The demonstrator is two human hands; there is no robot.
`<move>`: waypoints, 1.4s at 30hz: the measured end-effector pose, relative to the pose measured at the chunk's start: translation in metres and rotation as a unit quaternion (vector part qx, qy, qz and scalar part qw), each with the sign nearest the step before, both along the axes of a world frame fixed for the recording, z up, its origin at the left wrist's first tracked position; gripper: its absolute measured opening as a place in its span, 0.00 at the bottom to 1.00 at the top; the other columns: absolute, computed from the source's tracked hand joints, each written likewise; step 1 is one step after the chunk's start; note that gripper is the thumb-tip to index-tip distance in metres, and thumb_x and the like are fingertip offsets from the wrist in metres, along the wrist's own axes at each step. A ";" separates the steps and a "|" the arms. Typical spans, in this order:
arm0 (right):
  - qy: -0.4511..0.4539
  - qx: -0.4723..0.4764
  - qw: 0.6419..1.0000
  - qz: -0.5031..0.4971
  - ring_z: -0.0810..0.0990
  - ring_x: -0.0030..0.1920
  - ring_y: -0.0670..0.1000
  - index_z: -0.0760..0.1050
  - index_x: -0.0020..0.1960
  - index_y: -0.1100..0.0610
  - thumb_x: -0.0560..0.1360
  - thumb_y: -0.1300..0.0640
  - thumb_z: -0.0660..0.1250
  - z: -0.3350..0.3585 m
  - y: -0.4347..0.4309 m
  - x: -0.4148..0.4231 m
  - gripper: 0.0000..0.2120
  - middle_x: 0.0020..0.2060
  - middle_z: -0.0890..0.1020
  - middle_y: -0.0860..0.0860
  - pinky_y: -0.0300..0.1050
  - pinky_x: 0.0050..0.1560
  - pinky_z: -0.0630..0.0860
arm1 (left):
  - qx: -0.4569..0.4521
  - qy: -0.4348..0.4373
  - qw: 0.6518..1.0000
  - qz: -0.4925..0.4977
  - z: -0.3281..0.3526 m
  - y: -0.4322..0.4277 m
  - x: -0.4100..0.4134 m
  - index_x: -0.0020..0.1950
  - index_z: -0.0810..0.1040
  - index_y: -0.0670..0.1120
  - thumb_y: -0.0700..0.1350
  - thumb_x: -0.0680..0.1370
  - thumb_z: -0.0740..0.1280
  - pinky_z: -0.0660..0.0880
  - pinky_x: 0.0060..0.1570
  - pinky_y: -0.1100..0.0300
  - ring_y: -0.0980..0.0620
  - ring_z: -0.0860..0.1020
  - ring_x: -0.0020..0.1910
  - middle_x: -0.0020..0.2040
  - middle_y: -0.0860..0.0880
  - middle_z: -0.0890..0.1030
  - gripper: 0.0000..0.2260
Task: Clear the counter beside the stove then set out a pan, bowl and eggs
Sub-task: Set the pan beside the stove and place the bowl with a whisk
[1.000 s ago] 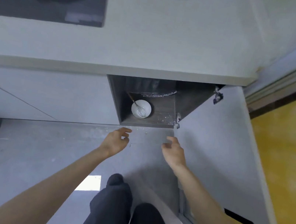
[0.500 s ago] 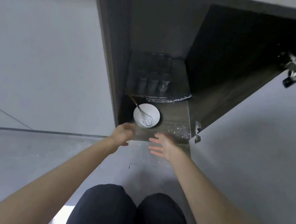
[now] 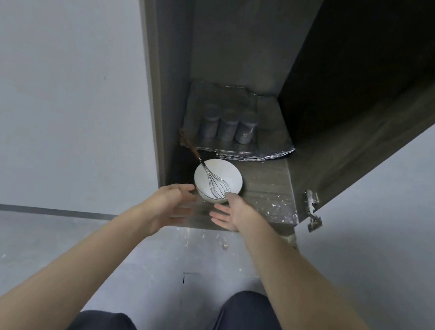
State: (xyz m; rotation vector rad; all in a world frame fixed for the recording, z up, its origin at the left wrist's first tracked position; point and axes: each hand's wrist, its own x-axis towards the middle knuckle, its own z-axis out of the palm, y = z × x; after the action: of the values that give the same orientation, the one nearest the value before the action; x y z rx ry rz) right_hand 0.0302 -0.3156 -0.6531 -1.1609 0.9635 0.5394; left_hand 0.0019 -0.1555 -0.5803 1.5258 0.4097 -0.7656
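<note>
A white bowl [image 3: 226, 176] sits at the front of the floor of an open lower cabinet [image 3: 270, 184]. A metal whisk [image 3: 215, 183] with a wooden handle lies in it, handle pointing back left. My left hand [image 3: 173, 203] is just left of the bowl, fingers spread, thumb near its rim. My right hand [image 3: 232, 210] is at the bowl's right front, palm turned left, thumb touching the rim by the whisk wires. Neither hand grips anything. No pan or eggs are in view.
Behind the bowl, three small jars [image 3: 226, 126] stand on crinkled foil sheets [image 3: 268, 144]. The cabinet door [image 3: 394, 193] hangs open to the right with a hinge [image 3: 311, 209] near my right hand. Crumbs litter the shelf front. My knees are below.
I have crouched lower, and the counter and stove left the view. Both hands moved forward from the cabinet's front edge to either side of the bowl.
</note>
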 end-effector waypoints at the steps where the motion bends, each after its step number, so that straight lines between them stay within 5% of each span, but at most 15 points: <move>1: -0.001 0.005 1.000 -0.004 0.77 0.63 0.58 0.67 0.65 0.57 0.83 0.50 0.51 -0.006 0.001 0.003 0.16 0.65 0.76 0.55 0.52 0.58 0.75 | -0.003 0.004 1.000 0.005 -0.002 0.002 0.000 0.67 0.71 0.48 0.38 0.80 0.61 0.71 0.55 0.55 0.45 0.75 0.60 0.58 0.46 0.78 0.16; 9: -0.021 -0.017 1.000 -0.011 0.78 0.61 0.57 0.72 0.62 0.69 0.83 0.56 0.49 -0.039 0.009 0.016 0.20 0.62 0.78 0.60 0.49 0.51 0.76 | -0.012 0.021 0.999 0.031 -0.012 0.010 0.000 0.67 0.73 0.49 0.41 0.81 0.59 0.74 0.45 0.57 0.46 0.78 0.54 0.59 0.48 0.79 0.15; 21: -0.018 -0.062 0.998 -0.027 0.82 0.53 0.62 0.66 0.65 0.70 0.83 0.59 0.54 0.001 -0.027 -0.028 0.17 0.55 0.80 0.68 0.49 0.47 0.78 | -0.093 0.114 0.986 0.076 0.018 0.004 -0.018 0.66 0.74 0.48 0.44 0.82 0.58 0.74 0.53 0.53 0.46 0.78 0.53 0.57 0.48 0.80 0.13; 25: -0.011 -0.106 0.994 0.027 0.81 0.44 0.58 0.67 0.66 0.66 0.83 0.57 0.54 0.053 -0.047 -0.060 0.17 0.54 0.80 0.68 0.50 0.45 0.78 | -0.093 0.139 0.982 0.091 0.055 0.001 -0.034 0.67 0.73 0.47 0.44 0.82 0.60 0.74 0.58 0.51 0.45 0.77 0.56 0.53 0.49 0.80 0.14; 31: 0.011 -0.127 0.982 0.135 0.82 0.44 0.59 0.69 0.65 0.64 0.81 0.58 0.56 0.175 -0.064 -0.121 0.16 0.41 0.81 0.62 0.49 0.45 0.80 | -0.059 0.166 0.982 0.067 0.149 -0.013 -0.069 0.60 0.74 0.51 0.50 0.78 0.67 0.71 0.62 0.46 0.42 0.68 0.68 0.71 0.47 0.69 0.12; 35: 0.011 -0.099 0.981 0.166 0.83 0.42 0.58 0.69 0.64 0.63 0.81 0.58 0.56 0.258 -0.059 -0.160 0.14 0.45 0.81 0.65 0.44 0.40 0.82 | -0.065 0.218 0.970 0.088 0.212 -0.013 -0.096 0.72 0.66 0.51 0.54 0.74 0.71 0.69 0.64 0.41 0.39 0.65 0.71 0.75 0.46 0.64 0.28; 42: 0.007 -0.090 0.974 0.210 0.84 0.49 0.61 0.72 0.61 0.63 0.80 0.61 0.55 0.409 -0.050 -0.207 0.13 0.49 0.82 0.67 0.48 0.48 0.82 | -0.105 0.233 0.959 0.124 0.324 0.006 -0.151 0.67 0.71 0.53 0.55 0.71 0.72 0.72 0.61 0.38 0.38 0.70 0.66 0.69 0.46 0.71 0.26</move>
State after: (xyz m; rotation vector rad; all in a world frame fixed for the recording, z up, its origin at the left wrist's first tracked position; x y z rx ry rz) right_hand -0.1768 -0.3660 -0.2438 -1.5396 0.7904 0.8104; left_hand -0.1491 -0.1498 -0.2563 1.0623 0.8253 -0.9357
